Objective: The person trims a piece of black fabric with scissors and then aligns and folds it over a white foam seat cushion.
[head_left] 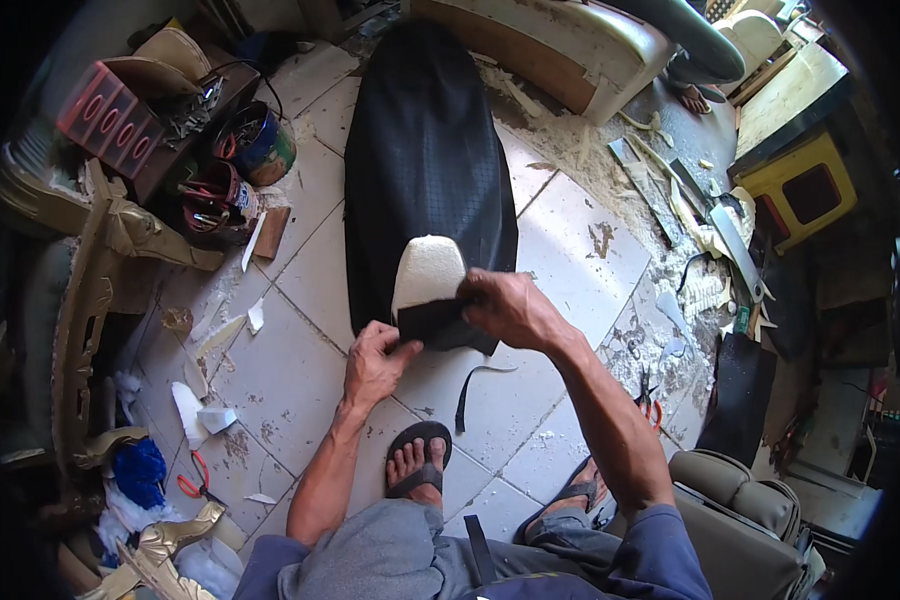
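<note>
In front of me on the floor lies a long motorcycle seat, its black textured cover (420,130) draped over it. Pale cream foam (430,270) shows at the near end. Over the lower part of that foam stretches a black material flap (432,324); whether it is a separate piece or part of the cover I cannot tell. My right hand (510,308) pinches the flap's right side, fingers closed. My left hand (378,362) has thumb and forefinger closed at its lower left corner.
A thin black strip (463,405) lies near my left foot. Red-handled scissors (198,478) rest at left, pliers (650,400) at right. Tool buckets (255,150) stand at far left beside a carved gold frame (95,260). Foam scraps (705,290) and a metal ruler (645,190) litter the right.
</note>
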Demonstrator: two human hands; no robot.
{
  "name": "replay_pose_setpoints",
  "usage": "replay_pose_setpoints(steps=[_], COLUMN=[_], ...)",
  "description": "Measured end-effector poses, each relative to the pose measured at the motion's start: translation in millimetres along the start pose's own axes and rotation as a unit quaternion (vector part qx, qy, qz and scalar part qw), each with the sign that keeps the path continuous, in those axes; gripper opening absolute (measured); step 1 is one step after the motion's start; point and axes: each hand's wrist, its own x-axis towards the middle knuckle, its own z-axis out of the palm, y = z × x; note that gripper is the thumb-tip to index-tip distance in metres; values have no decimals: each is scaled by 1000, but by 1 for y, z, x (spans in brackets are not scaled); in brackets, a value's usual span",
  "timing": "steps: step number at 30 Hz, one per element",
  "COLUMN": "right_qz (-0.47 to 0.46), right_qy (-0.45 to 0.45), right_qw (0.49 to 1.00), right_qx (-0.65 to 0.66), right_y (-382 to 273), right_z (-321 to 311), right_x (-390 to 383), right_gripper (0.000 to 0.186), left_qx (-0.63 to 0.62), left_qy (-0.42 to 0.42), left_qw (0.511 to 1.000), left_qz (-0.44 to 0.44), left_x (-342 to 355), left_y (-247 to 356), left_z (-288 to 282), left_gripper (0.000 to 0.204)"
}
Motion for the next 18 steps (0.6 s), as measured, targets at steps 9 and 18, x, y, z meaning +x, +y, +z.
replay_pose_setpoints(steps=[9,18], right_qz=[-38,-99], right_qy=[234,398], right_qw=[971,910], right_qx=[24,51], right_y=[29,37], right_z=[31,63], right_x=[40,36], right_gripper=[25,26], left_qx=[-6,-64], left_qy=[106,59], left_qw=[994,995], left_qz=[-15,-54], left_x=[31,37], left_y=[11,4], left_z=[2,-5], left_gripper=[25,25])
